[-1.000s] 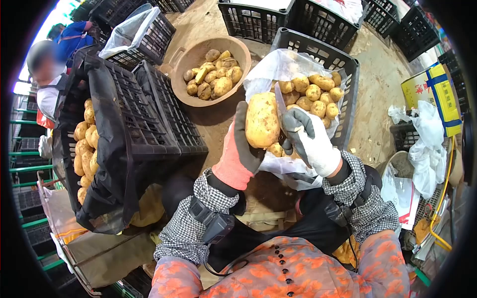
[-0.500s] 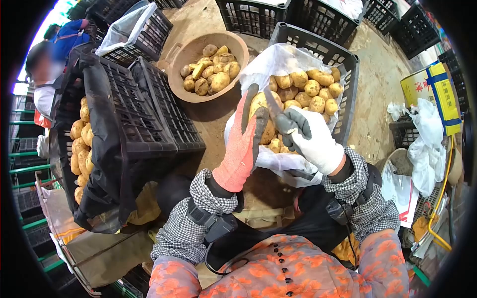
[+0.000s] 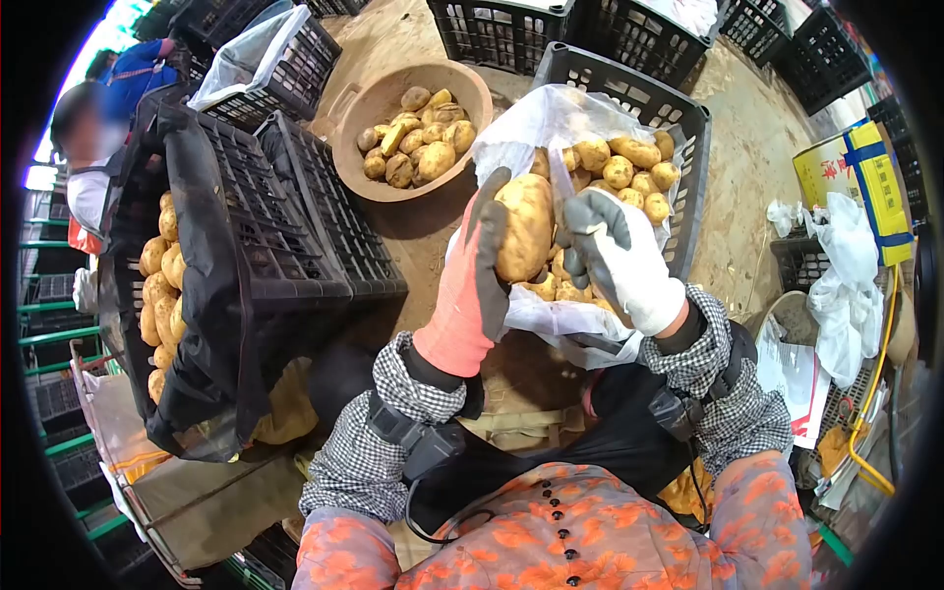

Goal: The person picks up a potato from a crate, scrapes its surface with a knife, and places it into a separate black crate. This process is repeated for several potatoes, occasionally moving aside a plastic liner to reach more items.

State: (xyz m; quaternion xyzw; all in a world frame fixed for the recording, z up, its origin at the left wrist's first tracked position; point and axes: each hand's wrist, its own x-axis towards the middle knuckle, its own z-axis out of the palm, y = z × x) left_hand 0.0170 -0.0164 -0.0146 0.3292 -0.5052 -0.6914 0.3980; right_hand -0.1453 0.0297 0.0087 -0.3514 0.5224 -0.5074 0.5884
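A large potato (image 3: 526, 228) is gripped in my left hand (image 3: 468, 280), which wears a coral glove with dark fingers and palm. My right hand (image 3: 621, 258), in a white and grey glove, is closed on a knife (image 3: 561, 175). Its blade points up beside the potato, and the handle is mostly covered by my fingers. Both hands are over the near part of a black plastic crate (image 3: 694, 162) lined with a white plastic sheet (image 3: 551, 106). Many smaller potatoes (image 3: 634, 177) lie in this crate.
A brown basin (image 3: 344, 147) with potatoes stands beyond my left hand. At the left, a black crate draped with dark cloth (image 3: 211, 295) holds more potatoes (image 3: 162, 295). Other crates (image 3: 506, 34) stand behind. Plastic bags (image 3: 844, 295) hang at the right. A co-worker (image 3: 88, 157) is at far left.
The potato, mostly low behind my left hand before, is now upright in its grip. The fingers have closed around it. My right hand has turned slightly, and the knife blade now stands more upright.
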